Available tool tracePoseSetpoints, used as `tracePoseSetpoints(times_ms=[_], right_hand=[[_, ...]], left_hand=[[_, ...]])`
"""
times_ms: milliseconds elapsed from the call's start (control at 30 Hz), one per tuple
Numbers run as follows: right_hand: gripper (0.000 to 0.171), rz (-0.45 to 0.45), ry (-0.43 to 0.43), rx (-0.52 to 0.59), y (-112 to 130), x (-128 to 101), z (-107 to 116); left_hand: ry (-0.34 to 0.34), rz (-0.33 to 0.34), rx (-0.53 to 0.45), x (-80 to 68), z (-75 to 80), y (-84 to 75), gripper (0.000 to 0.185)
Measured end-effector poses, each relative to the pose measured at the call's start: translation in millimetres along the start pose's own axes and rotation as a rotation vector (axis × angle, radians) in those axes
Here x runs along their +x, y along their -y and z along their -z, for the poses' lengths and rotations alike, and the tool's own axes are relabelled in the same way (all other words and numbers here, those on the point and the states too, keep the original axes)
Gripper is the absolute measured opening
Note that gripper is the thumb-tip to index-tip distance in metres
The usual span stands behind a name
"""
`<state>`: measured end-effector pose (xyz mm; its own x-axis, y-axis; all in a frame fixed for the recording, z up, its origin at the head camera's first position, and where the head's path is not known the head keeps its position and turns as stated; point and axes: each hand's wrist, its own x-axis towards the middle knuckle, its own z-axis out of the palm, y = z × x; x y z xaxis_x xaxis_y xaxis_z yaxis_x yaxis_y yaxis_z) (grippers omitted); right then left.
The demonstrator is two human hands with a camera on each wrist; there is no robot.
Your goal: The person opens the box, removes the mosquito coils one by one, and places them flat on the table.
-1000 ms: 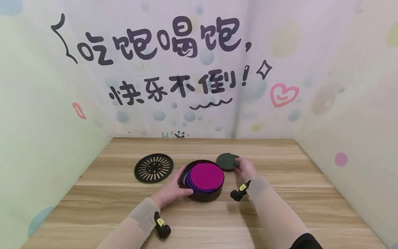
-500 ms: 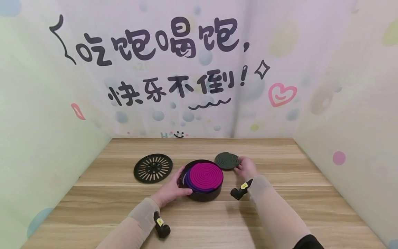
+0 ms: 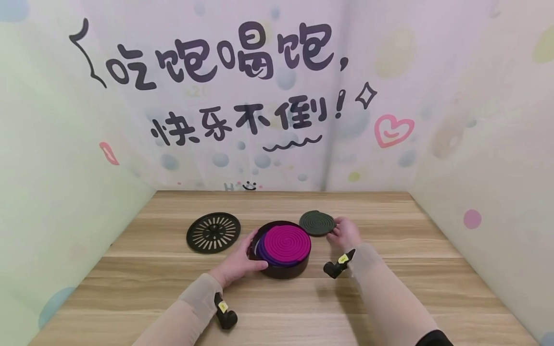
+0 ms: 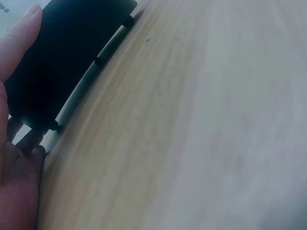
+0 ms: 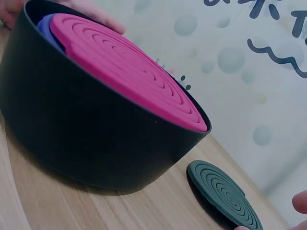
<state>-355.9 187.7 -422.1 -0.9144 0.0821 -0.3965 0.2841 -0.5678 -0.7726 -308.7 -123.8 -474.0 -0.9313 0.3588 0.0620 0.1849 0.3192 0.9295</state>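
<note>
In the head view, a round black mosquito coil box (image 3: 283, 273) stands on the table. A magenta mosquito coil (image 3: 287, 244) sits tilted at its top, with a purple coil (image 3: 261, 251) partly hidden beneath. My left hand (image 3: 239, 262) holds the box's left side, thumb at the front; the left wrist view shows fingers under its edge. A dark green mosquito coil (image 3: 317, 223) lies flat behind and to the right of the box. My right hand (image 3: 346, 233) is at that coil's right edge; in the right wrist view its visible fingertips (image 5: 301, 203) are spread apart.
A black slotted round lid (image 3: 213, 233) lies on the wooden table (image 3: 277, 312) to the left of the box. Printed walls (image 3: 277, 168) close in the table at the back and both sides.
My right fingers have drawn back to the right, off the top of the green coil to its edge. My left hand and the box stay in place.
</note>
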Motion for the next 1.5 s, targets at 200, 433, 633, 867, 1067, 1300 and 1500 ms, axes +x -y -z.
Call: tracePoseSetpoints(times_ms=[200,433,633,867,1067,1300,1500], right_hand=[[0.064,-0.006,0.012,0.021,1.5,-4.8,2.9],[0.056,0.025,0.001,-0.039,3.5,-12.2,8.0],[0.052,0.142,0.061,-0.225,-2.1,-10.9,9.9],[0.058,0.222,0.220,-0.438,-12.9,-15.0,-0.4],[0.054,0.254,0.291,-0.564,-22.7,-20.3,-14.9],[0.049,0.265,0.349,-0.708,-28.0,-30.7,-31.6],[0.046,0.304,0.356,-0.781,-39.1,-28.4,-39.3]], left_hand=[[0.011,-0.004,0.005,0.5,1.0,0.7,0.105],[0.009,-0.006,-0.001,1.2,0.8,1.6,0.105],[0.005,-0.011,-0.016,0.9,0.8,0.7,0.104],[-0.004,-0.011,-0.010,-0.5,0.9,0.2,0.104],[-0.003,-0.014,-0.015,-0.8,0.9,-0.8,0.103],[-0.005,-0.003,-0.016,-1.1,0.7,-1.5,0.103],[-0.007,0.008,-0.009,-1.6,0.7,-2.3,0.103]])
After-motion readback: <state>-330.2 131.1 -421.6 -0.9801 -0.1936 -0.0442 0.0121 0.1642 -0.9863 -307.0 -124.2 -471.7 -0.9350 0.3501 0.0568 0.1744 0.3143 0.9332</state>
